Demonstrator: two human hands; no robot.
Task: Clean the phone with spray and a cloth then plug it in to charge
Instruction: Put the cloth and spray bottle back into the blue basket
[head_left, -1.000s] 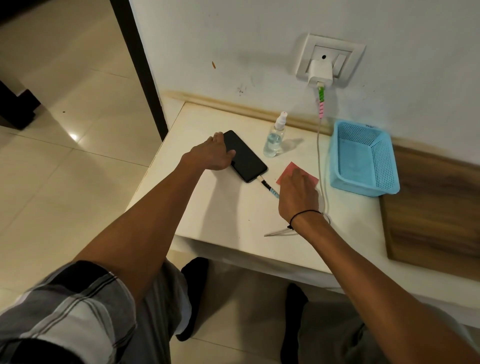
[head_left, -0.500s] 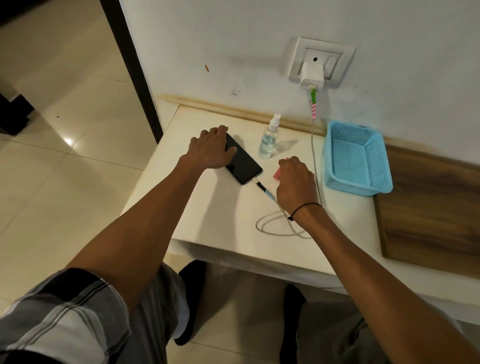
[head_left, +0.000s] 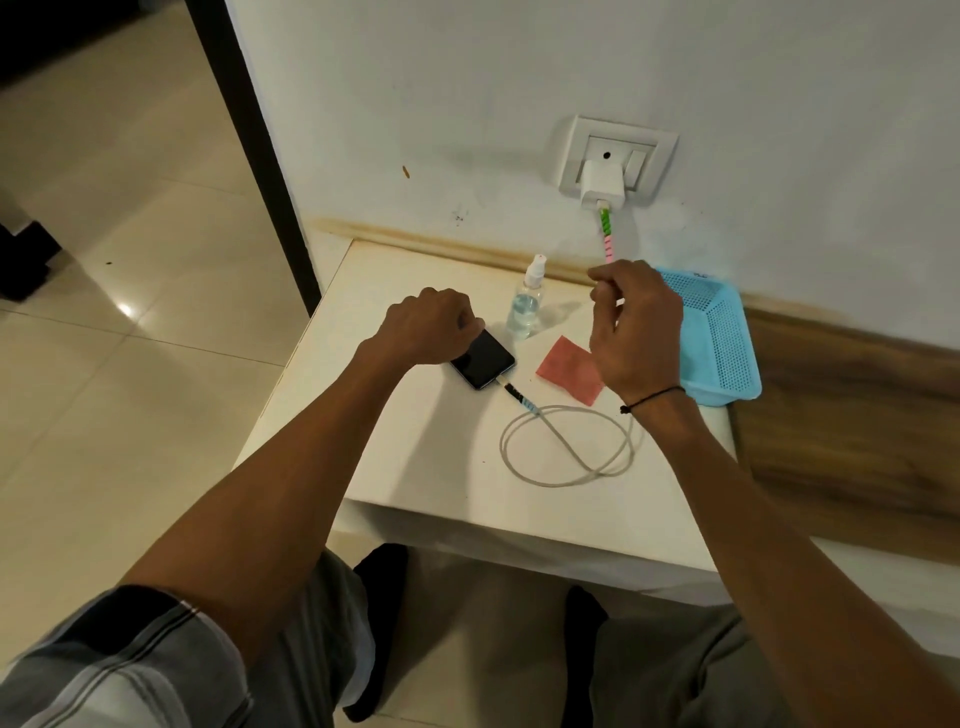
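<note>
Since a moment ago my right hand (head_left: 631, 332) has lifted off the flat pink cloth (head_left: 569, 370) and gone up toward the wall; its fingers are curled, but I cannot tell if they pinch the thin grey charging cable (head_left: 569, 449). My left hand (head_left: 431, 330) stays pressed on the far end of the flat black phone (head_left: 483, 359), fingers together on it. The phone lies on the white surface (head_left: 431, 457), with the cable in its near end. Its glass looks dark and shiny. The cable makes a loose loop, then goes up to the white wall charger (head_left: 602, 184). If I tug the cable, I think the plug could pop out or the phone could slide. A small clear spray bottle (head_left: 525, 304) stands just behind the phone, and a blue plastic basket (head_left: 719, 338) sits to the right.
</note>
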